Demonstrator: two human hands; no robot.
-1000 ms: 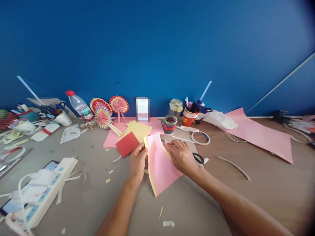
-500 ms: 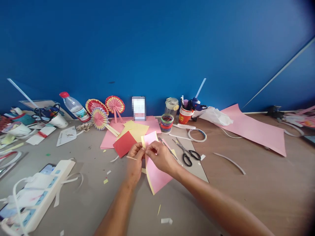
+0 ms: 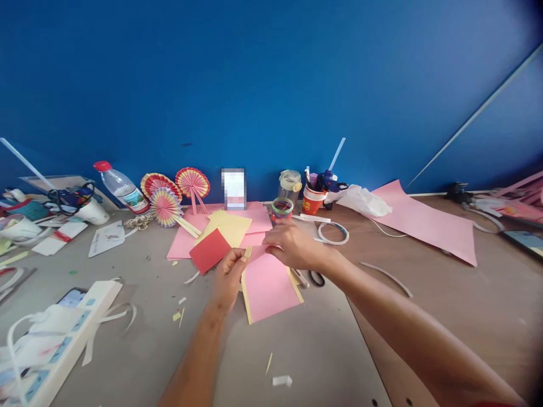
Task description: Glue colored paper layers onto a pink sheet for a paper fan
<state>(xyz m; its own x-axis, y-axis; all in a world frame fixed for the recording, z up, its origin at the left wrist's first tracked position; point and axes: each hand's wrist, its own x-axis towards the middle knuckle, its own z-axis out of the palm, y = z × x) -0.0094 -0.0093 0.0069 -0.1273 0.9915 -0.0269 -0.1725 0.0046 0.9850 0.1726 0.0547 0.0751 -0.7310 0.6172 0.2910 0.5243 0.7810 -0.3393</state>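
A pink sheet with yellow strips along its side edges (image 3: 271, 288) slants over the grey mat. My left hand (image 3: 229, 276) pinches its upper left corner, at the yellow edge. Above the sheet's top right part is my right hand (image 3: 292, 244), fingers bent and close together; whatever lies between its fingertips is too small to make out. A red paper piece (image 3: 210, 251) lies just left of my left hand, partly over yellow paper (image 3: 229, 227). Black-handled scissors (image 3: 317, 278) are mostly hidden behind my right hand and the sheet.
Pleated paper fans (image 3: 165, 206), a bottle (image 3: 123, 186) and a phone-like screen (image 3: 234, 189) stand at the back. Right of them are a jar (image 3: 290, 183), a red cup (image 3: 313, 201) and a tape roll (image 3: 334, 233). A power strip (image 3: 76, 345) lies at left.
My right hand has moved away from my left, up and right. The pink sheet has turned flatter towards the camera, showing both yellow edges. The view has shifted slightly.
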